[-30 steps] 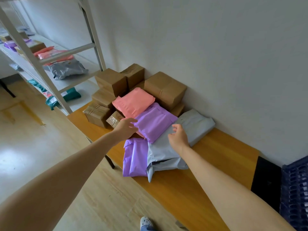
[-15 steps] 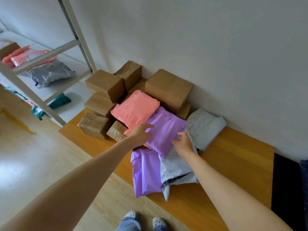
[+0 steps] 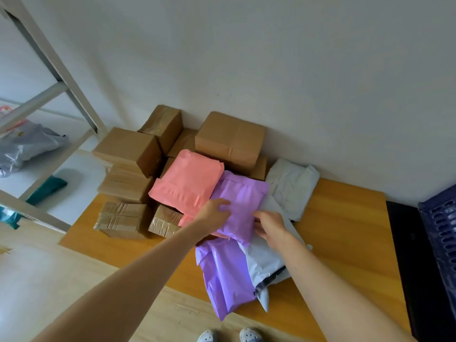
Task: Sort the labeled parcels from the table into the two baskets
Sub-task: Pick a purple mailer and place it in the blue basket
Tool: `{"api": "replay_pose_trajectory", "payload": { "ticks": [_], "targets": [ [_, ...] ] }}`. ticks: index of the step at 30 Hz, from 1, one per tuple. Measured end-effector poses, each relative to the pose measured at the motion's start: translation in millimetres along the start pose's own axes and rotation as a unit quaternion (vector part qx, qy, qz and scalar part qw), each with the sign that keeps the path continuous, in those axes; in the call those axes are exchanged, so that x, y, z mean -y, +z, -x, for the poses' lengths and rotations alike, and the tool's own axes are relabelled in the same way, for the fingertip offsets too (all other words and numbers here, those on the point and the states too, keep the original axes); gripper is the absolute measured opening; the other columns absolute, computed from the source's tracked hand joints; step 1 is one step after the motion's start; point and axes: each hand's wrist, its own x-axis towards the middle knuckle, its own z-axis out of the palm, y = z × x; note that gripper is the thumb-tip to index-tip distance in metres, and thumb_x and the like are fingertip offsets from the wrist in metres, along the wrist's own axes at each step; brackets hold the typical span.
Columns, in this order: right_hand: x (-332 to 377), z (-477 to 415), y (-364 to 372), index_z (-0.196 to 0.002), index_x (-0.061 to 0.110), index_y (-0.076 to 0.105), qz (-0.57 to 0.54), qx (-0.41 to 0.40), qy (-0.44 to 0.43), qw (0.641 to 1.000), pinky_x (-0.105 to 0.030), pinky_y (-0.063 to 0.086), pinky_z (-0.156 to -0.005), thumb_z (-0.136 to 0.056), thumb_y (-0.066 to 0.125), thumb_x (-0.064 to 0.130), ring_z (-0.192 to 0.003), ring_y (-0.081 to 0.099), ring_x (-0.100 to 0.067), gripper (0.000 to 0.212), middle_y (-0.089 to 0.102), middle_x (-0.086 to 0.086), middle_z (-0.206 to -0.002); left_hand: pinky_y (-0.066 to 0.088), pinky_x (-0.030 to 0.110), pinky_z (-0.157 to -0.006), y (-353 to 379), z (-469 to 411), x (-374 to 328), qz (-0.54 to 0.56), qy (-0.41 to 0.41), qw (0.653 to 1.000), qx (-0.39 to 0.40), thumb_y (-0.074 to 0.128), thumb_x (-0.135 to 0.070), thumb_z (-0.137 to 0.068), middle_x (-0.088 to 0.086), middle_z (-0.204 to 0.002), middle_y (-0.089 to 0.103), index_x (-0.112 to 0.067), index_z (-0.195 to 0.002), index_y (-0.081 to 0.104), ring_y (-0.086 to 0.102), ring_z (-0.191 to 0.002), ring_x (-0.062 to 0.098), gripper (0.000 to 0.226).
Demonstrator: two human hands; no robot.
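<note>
A purple mailer parcel (image 3: 240,202) lies on top of the pile on the wooden table (image 3: 345,243). My left hand (image 3: 213,212) grips its left edge and my right hand (image 3: 270,224) grips its right edge. A pink parcel (image 3: 187,180) lies just left of it. A second purple parcel (image 3: 223,275) and a grey parcel (image 3: 265,261) lie beneath, toward the table's front edge. Another grey parcel (image 3: 292,187) rests by the wall. Several brown cardboard boxes (image 3: 229,140) are stacked behind and to the left.
A dark blue plastic basket (image 3: 439,243) stands at the far right, past a black strip beside the table. A metal shelf rack (image 3: 49,154) with more parcels stands at the left. My feet show at the table's front edge.
Both hands have closed in on the top purple parcel from either side and now hold its edges. The view has swung to the left and downward.
</note>
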Motion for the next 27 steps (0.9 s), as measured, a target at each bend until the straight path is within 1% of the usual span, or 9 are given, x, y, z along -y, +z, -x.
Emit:
{"api": "replay_pose_trajectory", "payload": {
  "ticks": [2, 5, 11, 14, 16, 18, 20, 23, 27],
  "targets": [
    [0, 2, 0, -0.094, -0.003, 0.064, -0.010, -0.008, 0.009, 1.000, -0.035, 0.049, -0.068, -0.089, 0.059, 0.003, -0.074, 0.058, -0.027, 0.010, 0.063, -0.017, -0.085, 0.042, 0.021, -0.059, -1, -3, 2, 0.026, -0.008, 1.000, 0.006, 0.058, -0.016, -0.092, 0.009, -0.095, 0.060, -0.013, -0.126, 0.060, 0.052, -0.075, 0.019, 0.034],
    [-1, 6, 2, -0.084, 0.003, 0.064, -0.025, -0.006, 0.012, 1.000, -0.029, 0.048, -0.060, -0.089, 0.061, 0.006, -0.063, 0.058, -0.022, 0.007, 0.063, -0.012, -0.076, 0.040, 0.020, -0.076, -4, -5, 5, 0.061, -0.014, 0.998, 0.001, 0.062, -0.027, -0.092, 0.006, -0.112, 0.061, -0.018, -0.125, 0.062, 0.054, -0.092, 0.016, 0.034],
    [0, 21, 10, -0.097, -0.001, 0.068, -0.104, 0.032, 0.009, 0.994, -0.029, 0.053, -0.058, -0.091, 0.059, 0.012, -0.070, 0.064, -0.025, 0.017, 0.069, -0.015, -0.085, 0.036, 0.020, -0.084, -6, -6, 3, 0.101, 0.007, 0.995, 0.020, 0.061, -0.039, -0.091, -0.007, -0.114, 0.061, -0.026, -0.108, 0.067, 0.053, -0.102, 0.011, 0.022],
    [7, 27, 18, -0.092, 0.002, 0.070, -0.123, 0.027, -0.024, 0.992, -0.029, 0.052, -0.063, -0.094, 0.059, 0.022, -0.075, 0.065, -0.021, 0.023, 0.071, -0.010, -0.085, 0.044, 0.028, -0.087, -6, -4, -3, 0.119, 0.002, 0.993, 0.020, 0.061, -0.043, -0.090, -0.008, -0.107, 0.062, -0.029, -0.098, 0.067, 0.054, -0.101, 0.015, 0.017],
    [13, 32, 21, -0.088, 0.007, 0.068, -0.118, 0.030, -0.029, 0.992, -0.031, 0.053, -0.069, -0.096, 0.055, 0.028, -0.076, 0.064, -0.019, 0.026, 0.070, -0.005, -0.080, 0.054, 0.037, -0.080, -8, -1, -11, 0.213, -0.037, 0.976, 0.026, 0.062, -0.047, -0.088, -0.007, -0.101, 0.062, -0.029, -0.089, 0.064, 0.057, -0.099, 0.019, 0.019],
    [14, 38, 22, -0.098, 0.013, 0.068, -0.091, 0.039, -0.037, 0.994, -0.040, 0.056, -0.081, -0.095, 0.054, 0.032, -0.090, 0.066, -0.023, 0.024, 0.071, -0.006, -0.095, 0.056, 0.036, -0.068, -12, 1, -20, 0.296, -0.065, 0.952, 0.039, 0.062, -0.054, -0.085, -0.005, -0.103, 0.061, -0.029, -0.091, 0.061, 0.060, -0.096, 0.019, 0.026],
    [16, 47, 25, -0.102, 0.020, 0.069, -0.051, 0.045, -0.063, 0.996, -0.041, 0.056, -0.079, -0.096, 0.052, 0.031, -0.101, 0.065, -0.024, 0.021, 0.070, -0.005, -0.108, 0.056, 0.033, -0.060, -16, 1, -26, 0.309, -0.071, 0.947, 0.042, 0.065, -0.058, -0.080, -0.002, -0.106, 0.060, -0.025, -0.102, 0.059, 0.061, -0.093, 0.019, 0.040],
    [21, 60, 37, -0.112, 0.021, 0.068, -0.017, 0.054, -0.099, 0.993, -0.030, 0.054, -0.073, -0.098, 0.047, 0.022, -0.103, 0.064, -0.017, 0.025, 0.068, -0.002, -0.115, 0.055, 0.032, -0.054, -19, 1, -27, 0.269, -0.069, 0.961, 0.003, 0.074, -0.049, -0.077, 0.003, -0.106, 0.057, -0.020, -0.118, 0.051, 0.061, -0.099, 0.027, 0.055],
    [23, 75, 47, -0.122, 0.004, 0.064, 0.028, 0.063, -0.129, 0.989, -0.004, 0.043, -0.054, -0.096, 0.049, 0.006, -0.099, 0.061, -0.015, 0.030, 0.064, -0.011, -0.123, 0.057, 0.042, -0.069, -26, -1, -17, 0.246, -0.081, 0.964, -0.060, 0.070, -0.023, -0.083, 0.012, -0.103, 0.058, -0.011, -0.122, 0.051, 0.061, -0.090, 0.033, 0.045]
  ]
}}
